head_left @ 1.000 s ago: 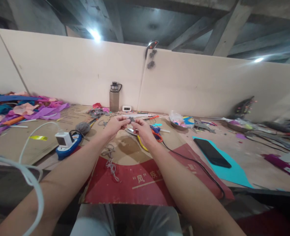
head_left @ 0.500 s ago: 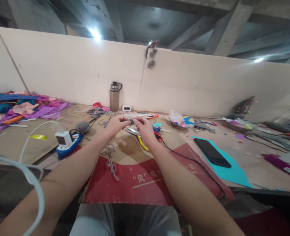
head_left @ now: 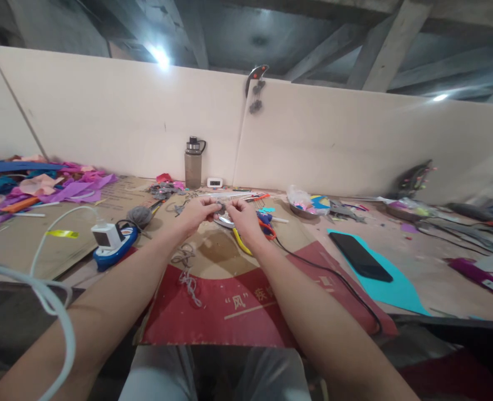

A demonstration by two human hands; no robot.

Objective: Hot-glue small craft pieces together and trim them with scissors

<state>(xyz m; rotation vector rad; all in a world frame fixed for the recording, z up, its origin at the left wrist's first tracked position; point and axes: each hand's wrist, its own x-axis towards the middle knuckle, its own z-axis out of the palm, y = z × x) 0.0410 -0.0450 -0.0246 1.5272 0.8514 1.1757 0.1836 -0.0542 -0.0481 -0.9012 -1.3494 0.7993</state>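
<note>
My left hand (head_left: 197, 215) and my right hand (head_left: 243, 218) meet above the middle of the cardboard sheet (head_left: 180, 328). Between their fingertips is a small dark grey piece (head_left: 222, 208), like felt or fuzzy cloth; its exact kind is too small to tell. Both hands are closed in a pinch on it. Just below my right hand lies a tool with yellow handles (head_left: 241, 243), partly hidden. Beside that hand is a blue and orange-red tool (head_left: 267, 227), near a black cord. A loose grey string (head_left: 190, 287) lies on the cardboard below my left hand.
Left are a blue power strip (head_left: 115, 254) with a white charger, a grey yarn ball (head_left: 139, 215) and coloured cloth scraps (head_left: 82, 189). A bottle (head_left: 193, 170) stands by the partition. Right, a black phone (head_left: 360, 257) rests on a turquoise sheet (head_left: 405, 301). A white cable loops at front left.
The grey piece shows slightly more between my fingertips, and my fingers have shifted a little around it. The whole view has moved slightly; the other things lie as before.
</note>
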